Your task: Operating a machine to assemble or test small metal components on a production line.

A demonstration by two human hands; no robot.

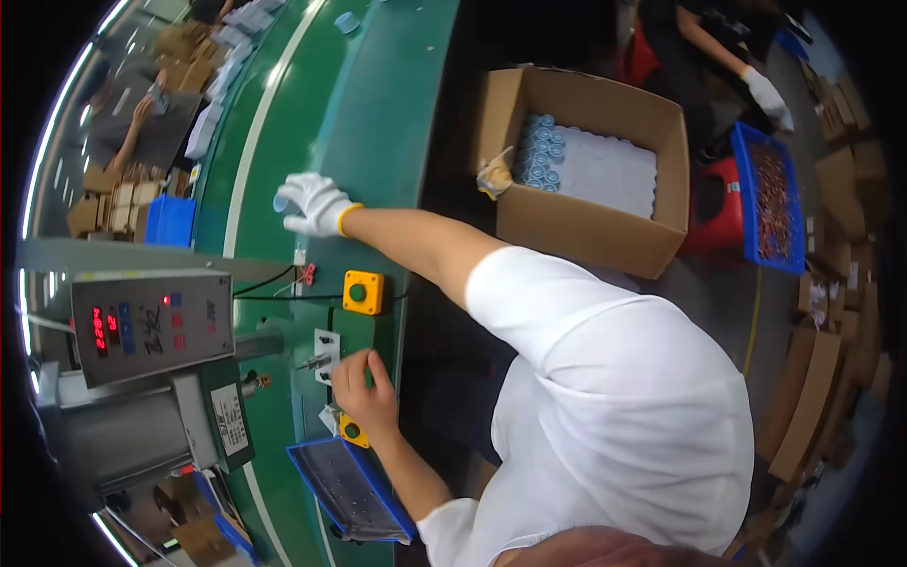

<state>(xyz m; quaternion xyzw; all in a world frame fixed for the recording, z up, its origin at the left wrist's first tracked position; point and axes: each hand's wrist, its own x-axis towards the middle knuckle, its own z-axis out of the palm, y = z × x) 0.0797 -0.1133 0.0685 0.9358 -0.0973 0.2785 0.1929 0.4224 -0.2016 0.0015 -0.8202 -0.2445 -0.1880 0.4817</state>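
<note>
My right hand (pixel 319 204), in a white glove with a yellow cuff, reaches out over the green conveyor belt. Its fingers close around a small light-blue cup (pixel 280 203), partly hidden by the glove. My bare left hand (pixel 367 392) is beside a metal fixture (pixel 325 356) on the near edge of the bench. The fingers of that hand are curled and the thumb stands up; whatever they may pinch is hidden. Yellow switch boxes with green buttons lie on both sides of it, one further right (pixel 362 293) and one by the wrist (pixel 353 431).
A grey control box (pixel 156 326) with red digits stands over the belt. A blue-rimmed tray (pixel 351 493) holds small parts. An open carton (pixel 590 222) contains several light-blue cups; a glove (pixel 494 176) hangs on its edge. Another cup (pixel 347 22) sits on the belt. Co-workers sit nearby.
</note>
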